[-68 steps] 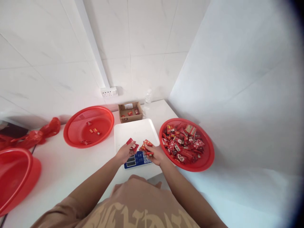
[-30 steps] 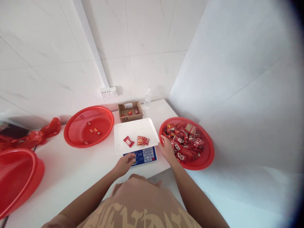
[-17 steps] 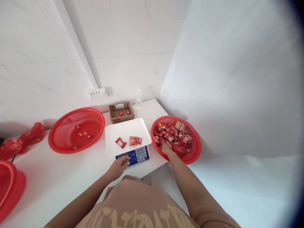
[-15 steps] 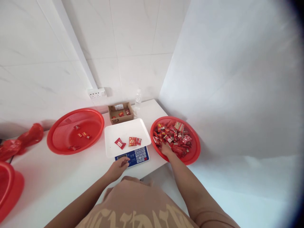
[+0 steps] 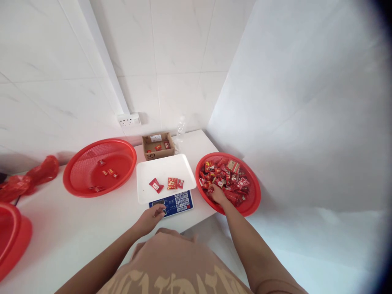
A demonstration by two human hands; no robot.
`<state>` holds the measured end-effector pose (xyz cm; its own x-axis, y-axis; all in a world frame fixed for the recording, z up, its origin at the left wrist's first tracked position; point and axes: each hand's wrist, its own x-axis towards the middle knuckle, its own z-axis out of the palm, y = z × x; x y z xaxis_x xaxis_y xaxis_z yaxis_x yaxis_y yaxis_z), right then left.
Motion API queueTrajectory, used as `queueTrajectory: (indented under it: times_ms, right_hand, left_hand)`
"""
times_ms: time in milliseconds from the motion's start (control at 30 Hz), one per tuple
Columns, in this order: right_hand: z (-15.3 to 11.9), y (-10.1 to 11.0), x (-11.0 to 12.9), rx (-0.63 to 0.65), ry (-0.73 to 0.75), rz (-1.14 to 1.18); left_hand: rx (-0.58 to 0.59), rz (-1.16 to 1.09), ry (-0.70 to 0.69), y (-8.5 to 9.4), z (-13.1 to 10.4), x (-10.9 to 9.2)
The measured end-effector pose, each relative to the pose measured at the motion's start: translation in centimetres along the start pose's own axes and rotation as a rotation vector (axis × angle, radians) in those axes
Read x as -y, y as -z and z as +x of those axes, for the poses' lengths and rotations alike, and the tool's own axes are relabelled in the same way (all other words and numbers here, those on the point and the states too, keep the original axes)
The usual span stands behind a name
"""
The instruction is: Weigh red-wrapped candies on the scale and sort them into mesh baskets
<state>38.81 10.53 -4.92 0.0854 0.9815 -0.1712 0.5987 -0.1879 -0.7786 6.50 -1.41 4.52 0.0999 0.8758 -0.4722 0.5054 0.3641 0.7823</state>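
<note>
My right hand [image 5: 217, 194] is inside the right red basket [image 5: 255, 196], at its near left side. Its fingers are closed on a small red-wrapped candy [image 5: 210, 190]. Many red candy packets [image 5: 225, 175] fill that basket. My left hand [image 5: 153, 216] hovers by the blue keypad panel of the scale [image 5: 182, 202], fingers loosely curled and apart, with nothing seen in them. On the scale's white tray [image 5: 159, 167] lie a red twist-wrapped candy [image 5: 156, 185], a red and gold packet [image 5: 172, 183] and a smaller red packet [image 5: 180, 183].
Left of the scale stands a red basket [image 5: 76, 163] with several candies. Behind the tray are a cardboard box [image 5: 159, 154] and a clear bottle [image 5: 181, 125]. Red plastic bags [image 5: 43, 171] and another red basket [image 5: 24, 237] sit at far left. Walls bound the table's back and right.
My right hand has drawn back slightly from the candy pile, and a small red candy now shows at its fingertips. My left hand stays by the scale. The view has shifted a little.
</note>
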Motion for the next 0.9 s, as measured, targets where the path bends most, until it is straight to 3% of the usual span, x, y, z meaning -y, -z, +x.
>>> queueTrajectory:
  times_ms: [133, 267, 433, 533, 600, 733, 833, 900]
  right_hand:
    - [-0.2, 1.5, 1.4, -0.065, -0.089, 0.153]
    - [-1.3, 2.7, 5.2, -0.131, -0.187, 0.633]
    - [-5.0, 1.1, 11.4, 0.199, -0.216, 1.072]
    - [-7.3, -1.5, 14.0, 0.395, -0.236, 1.107]
    - [-8.2, -3.0, 14.7, 0.442, -0.248, 1.08]
    - [-8.1, -4.4, 13.9, 0.367, -0.264, 0.976]
    - [-7.7, -4.9, 12.7, 0.329, -0.271, 0.873]
    - [-7.7, -5.2, 12.2, 0.338, -0.259, 0.829]
  left_hand:
    - [0.018, -0.013, 0.003, 0.0, 0.2, -0.3]
    - [0.087, -0.151, 0.019, -0.4, 0.8, -1.0]
    - [0.211, -0.638, 0.155, -1.5, 1.2, -4.5]
    - [0.239, -0.937, 0.19, -2.5, 1.5, -5.9]
    - [0.2, -0.992, 0.178, -2.7, 1.9, -5.8]
    - [-0.065, -0.827, 0.129, -1.5, 3.4, -3.9]
    - [-0.276, -0.437, 0.031, 0.5, 5.2, -2.9]
    - [-0.337, -0.223, -0.013, 1.9, 6.5, -2.7]
